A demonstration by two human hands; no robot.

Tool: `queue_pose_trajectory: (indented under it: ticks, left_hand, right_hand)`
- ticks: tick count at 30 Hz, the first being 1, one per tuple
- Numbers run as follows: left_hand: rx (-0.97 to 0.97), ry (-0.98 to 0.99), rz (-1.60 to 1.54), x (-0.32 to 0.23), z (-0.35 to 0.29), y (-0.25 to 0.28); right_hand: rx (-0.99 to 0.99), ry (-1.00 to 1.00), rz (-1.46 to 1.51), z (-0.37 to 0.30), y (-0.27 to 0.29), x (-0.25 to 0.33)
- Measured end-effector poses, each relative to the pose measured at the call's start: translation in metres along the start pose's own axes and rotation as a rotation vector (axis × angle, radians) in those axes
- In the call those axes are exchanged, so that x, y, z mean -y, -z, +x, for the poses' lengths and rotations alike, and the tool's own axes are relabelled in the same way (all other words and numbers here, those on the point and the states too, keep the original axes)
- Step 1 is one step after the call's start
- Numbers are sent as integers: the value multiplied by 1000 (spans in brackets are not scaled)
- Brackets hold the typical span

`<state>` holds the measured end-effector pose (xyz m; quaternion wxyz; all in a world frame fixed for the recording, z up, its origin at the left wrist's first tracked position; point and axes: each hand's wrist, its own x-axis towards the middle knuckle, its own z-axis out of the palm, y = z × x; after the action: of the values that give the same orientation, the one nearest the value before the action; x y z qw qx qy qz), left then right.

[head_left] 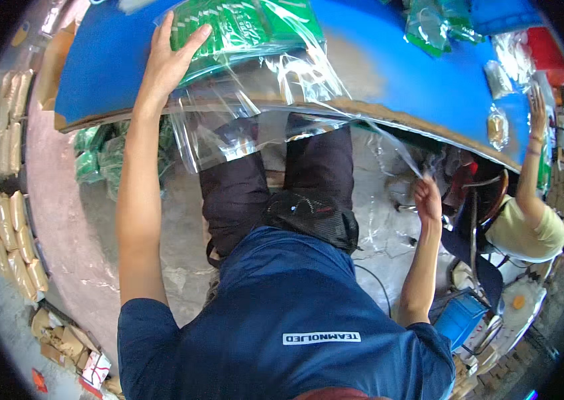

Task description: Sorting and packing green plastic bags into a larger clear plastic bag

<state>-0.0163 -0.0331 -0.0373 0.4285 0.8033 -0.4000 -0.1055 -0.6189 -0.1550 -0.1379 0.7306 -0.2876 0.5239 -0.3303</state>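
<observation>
A stack of clear plastic bags with green printing (232, 27) lies near the front edge of the blue table. My left hand (170, 57) grips its left side, with the thumb over the top face and the fingers along the edge. Loose clear plastic film (228, 143) spreads from the stack and hangs over the table edge. Off to the right, below the table's edge, my right hand (428, 198) is closed on a thin, stretched strip of this clear film. The strip runs slantwise from the stack down to my fingers.
The blue table (402, 87) has a worn brown front edge. Green bags (426, 27) and small clear packets (497, 127) lie on its right part. A seated person (525, 227) reaches onto the table there. Green bundles (118, 157) sit beneath it; packed sacks (15, 227) line the left.
</observation>
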Motion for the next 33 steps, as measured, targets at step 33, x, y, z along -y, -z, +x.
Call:
queue_pose_trajectory:
  ticks: [33]
  left_hand:
    - [-111, -806, 210, -5, -117, 31]
  right_hand:
    - [466, 1328, -974, 18, -261, 54]
